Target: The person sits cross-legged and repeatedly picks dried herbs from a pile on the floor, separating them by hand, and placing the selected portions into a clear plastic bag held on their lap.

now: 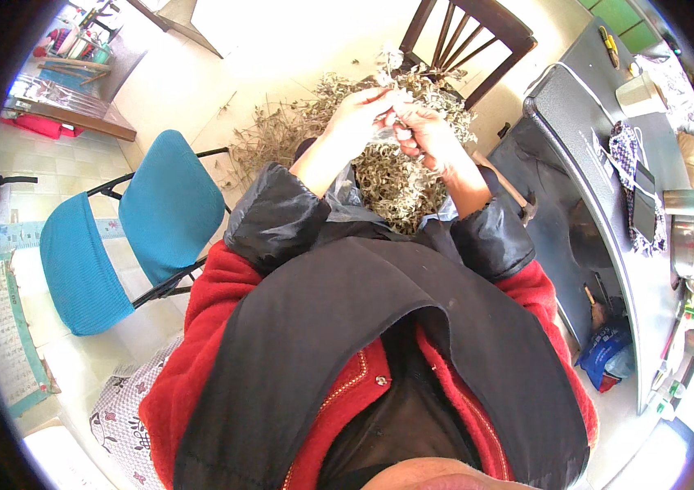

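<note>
My left hand [359,116] and my right hand [426,131] meet above my lap, fingertips pinched close together. Between them is a pale dried plant sprig [391,60], its top showing beyond the fingers; bright light washes out its detail. Under both hands a heap of dried, leafy plants [399,184] fills my lap. Clear plastic sheeting or a bag [344,190] shows along the heap's near side. More thin dried stems [267,138] spread out to the left, onto or above the tiled floor; the exact support is hidden.
A blue-covered folding chair [169,202] stands at left, a dark wooden chair [469,37] beyond the heap. At right, a dark table [616,184] carries a phone [644,199], a cup [641,95] and a metal container [687,202]. A wooden-handled hammer [509,184] lies beside my right forearm.
</note>
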`<state>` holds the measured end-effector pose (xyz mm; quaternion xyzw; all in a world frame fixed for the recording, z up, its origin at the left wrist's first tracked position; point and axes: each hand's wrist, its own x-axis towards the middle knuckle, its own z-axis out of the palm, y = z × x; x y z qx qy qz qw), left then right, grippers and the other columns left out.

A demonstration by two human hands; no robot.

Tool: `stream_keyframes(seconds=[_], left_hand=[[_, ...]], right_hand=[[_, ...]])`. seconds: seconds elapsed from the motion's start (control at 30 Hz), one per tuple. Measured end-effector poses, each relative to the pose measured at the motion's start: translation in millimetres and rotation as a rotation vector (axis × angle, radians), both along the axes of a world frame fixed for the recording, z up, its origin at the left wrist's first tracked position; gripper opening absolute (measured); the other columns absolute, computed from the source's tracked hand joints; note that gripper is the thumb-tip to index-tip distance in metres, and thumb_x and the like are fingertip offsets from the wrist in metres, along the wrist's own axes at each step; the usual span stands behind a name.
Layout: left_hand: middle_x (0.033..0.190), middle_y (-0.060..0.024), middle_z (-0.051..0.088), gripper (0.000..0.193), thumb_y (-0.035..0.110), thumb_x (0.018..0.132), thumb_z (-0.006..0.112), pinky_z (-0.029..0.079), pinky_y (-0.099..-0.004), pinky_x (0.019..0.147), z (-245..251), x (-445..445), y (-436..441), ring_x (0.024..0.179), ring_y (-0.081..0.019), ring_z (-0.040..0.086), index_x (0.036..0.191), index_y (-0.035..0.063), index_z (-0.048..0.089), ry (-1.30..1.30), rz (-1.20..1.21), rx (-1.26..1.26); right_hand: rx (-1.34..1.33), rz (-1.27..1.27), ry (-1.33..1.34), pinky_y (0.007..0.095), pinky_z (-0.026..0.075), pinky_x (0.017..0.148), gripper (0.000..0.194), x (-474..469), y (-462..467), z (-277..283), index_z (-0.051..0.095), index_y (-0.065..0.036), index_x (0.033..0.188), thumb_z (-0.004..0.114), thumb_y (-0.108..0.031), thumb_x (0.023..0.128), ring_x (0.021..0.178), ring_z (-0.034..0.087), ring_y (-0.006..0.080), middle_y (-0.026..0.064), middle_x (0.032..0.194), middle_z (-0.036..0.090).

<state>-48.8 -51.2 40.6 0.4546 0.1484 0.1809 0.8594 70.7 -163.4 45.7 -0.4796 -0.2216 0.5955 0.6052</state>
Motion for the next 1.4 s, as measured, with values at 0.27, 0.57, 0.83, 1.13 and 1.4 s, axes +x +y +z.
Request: stream_keyframes(seconds=[0.27, 0.57, 0.83, 1.13, 1.4], left_hand=[[0.061, 0.0002, 0.041, 0.013, 0.009, 0.087, 0.048, 0.035, -0.0236, 0.042, -45, -27, 114, 0.049, -0.0140, 0.040, 0.074, 0.0114, 0.047, -0.290, 0.655, -0.602], [0.087, -0.0051, 0.066, 0.027, 0.018, 0.086, 0.058, 0.048, -0.0274, 0.063, 6, -85, 86, 0.070, -0.0130, 0.059, 0.107, 0.0034, 0.064, 0.494, 0.182, 0.799], [0.069, -0.0117, 0.063, 0.016, 0.014, 0.081, 0.058, 0.048, -0.0324, 0.060, 35, -34, -3, 0.062, -0.0217, 0.061, 0.091, 0.0035, 0.065, 0.472, -0.181, 1.295], [0.087, -0.0067, 0.061, 0.020, 0.010, 0.080, 0.056, 0.051, -0.0349, 0.067, 30, -68, 3, 0.081, -0.0256, 0.062, 0.099, 0.0128, 0.061, 0.248, -0.123, 1.938], [0.083, -0.0169, 0.065, 0.022, 0.021, 0.091, 0.046, 0.047, -0.0436, 0.068, -36, -220, 190, 0.081, -0.0312, 0.063, 0.098, 0.0094, 0.064, 1.170, 0.609, 1.681]], right_hand=[[-0.027, 0.147, 0.007, 0.0256, 0.041, 0.046, 0.030, -58, -20, -31, 0.054, -0.005, 0.077, 0.051, -0.029, 0.095, 0.053, 0.051, 0.0121, 0.0034, 0.064, 0.055], [0.157, -0.086, -0.805, 0.0252, 0.040, 0.051, 0.019, -28, -34, 11, 0.059, -0.005, 0.087, 0.060, -0.024, 0.091, 0.055, 0.050, 0.0105, 0.0033, 0.066, 0.056], [0.344, 0.014, -1.395, 0.0424, 0.047, 0.072, 0.021, -32, -31, 6, 0.053, -0.002, 0.108, 0.052, -0.014, 0.090, 0.083, 0.059, 0.0376, 0.0188, 0.092, 0.060], [0.293, 0.151, -1.493, 0.0452, 0.046, 0.065, 0.015, -40, -43, -6, 0.054, -0.002, 0.088, 0.055, -0.017, 0.086, 0.077, 0.059, 0.0381, 0.0184, 0.078, 0.058], [0.126, 0.232, -1.235, 0.0488, 0.041, 0.061, 0.023, -23, -77, 8, 0.048, -0.001, 0.079, 0.053, -0.021, 0.090, 0.071, 0.056, 0.0414, 0.0222, 0.069, 0.054]])
